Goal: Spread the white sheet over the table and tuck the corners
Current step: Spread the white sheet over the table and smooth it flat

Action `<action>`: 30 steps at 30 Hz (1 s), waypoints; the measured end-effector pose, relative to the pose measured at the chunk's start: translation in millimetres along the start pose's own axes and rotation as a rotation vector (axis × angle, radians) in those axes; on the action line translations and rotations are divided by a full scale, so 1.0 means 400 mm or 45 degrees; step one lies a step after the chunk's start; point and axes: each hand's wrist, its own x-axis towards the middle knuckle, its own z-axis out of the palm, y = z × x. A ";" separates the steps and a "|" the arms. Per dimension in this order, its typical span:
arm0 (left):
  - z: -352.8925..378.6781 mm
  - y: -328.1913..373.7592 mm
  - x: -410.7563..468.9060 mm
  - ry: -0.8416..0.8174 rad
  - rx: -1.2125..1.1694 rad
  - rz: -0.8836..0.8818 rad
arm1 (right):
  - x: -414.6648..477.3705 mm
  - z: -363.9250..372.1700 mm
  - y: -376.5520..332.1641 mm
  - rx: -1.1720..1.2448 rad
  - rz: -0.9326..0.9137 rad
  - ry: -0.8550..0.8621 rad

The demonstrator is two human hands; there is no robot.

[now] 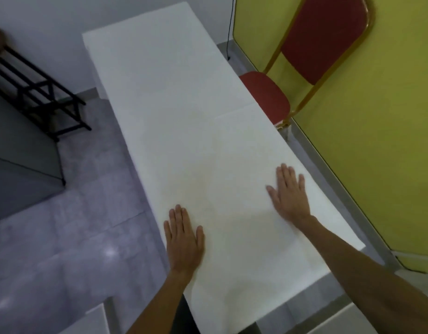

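White sheet (184,121), smooth, flat, rectangular

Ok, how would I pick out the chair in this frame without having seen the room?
Start at the long table covered by the white sheet in the middle. Along its right edge, against the yellow wall, stands the chair. It alone has a red seat and back on a gold frame; the rack opposite is black.

white sheet (184,121) plain; chair (316,42) red, gold frame; wall (389,141) yellow-green; rack (39,92) black.
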 end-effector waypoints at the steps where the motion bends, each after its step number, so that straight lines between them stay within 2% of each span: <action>1: -0.013 -0.020 0.023 0.004 0.008 -0.029 | 0.025 -0.011 0.005 0.021 0.087 0.025; 3: -0.040 -0.060 0.091 -0.006 0.025 -0.027 | 0.075 -0.023 -0.048 0.061 0.112 0.043; 9: -0.118 -0.129 0.391 -0.019 0.046 0.158 | 0.248 0.023 -0.473 0.079 -0.480 0.073; 12: -0.150 -0.153 0.548 -0.023 0.020 0.200 | 0.366 0.024 -0.613 0.081 -0.640 0.024; 15: -0.181 -0.198 0.675 0.014 0.000 0.209 | 0.506 0.018 -0.586 0.098 -0.501 -0.008; 21: -0.222 -0.288 0.790 0.094 0.006 0.213 | 0.718 -0.080 -0.299 0.021 0.053 -0.014; 24: -0.238 -0.310 0.854 0.090 0.030 0.216 | 0.797 -0.111 -0.318 0.030 0.142 0.016; 26: -0.252 -0.313 0.923 0.092 0.044 0.203 | 0.860 -0.106 -0.430 0.048 -0.026 0.018; 30: -0.295 -0.313 1.103 0.085 0.041 0.126 | 0.969 -0.032 -0.729 0.033 -0.545 0.057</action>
